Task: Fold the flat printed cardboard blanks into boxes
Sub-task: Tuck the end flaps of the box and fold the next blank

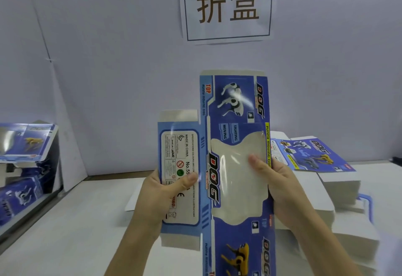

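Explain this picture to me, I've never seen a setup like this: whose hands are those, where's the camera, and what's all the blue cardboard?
There is no machine here. A person wears a camera on the head, so this single picture looks forward and down at their own hands. The left hand and right hand hold up a flat printed box blank for a toy dog, blue with a clear plastic window; the thumbs press on its front, the fingers behind. On the white table to the right lies a stack of flat blanks waiting to be folded. At the left edge are folded boxes. The paper sign on the wall carries two Chinese characters.
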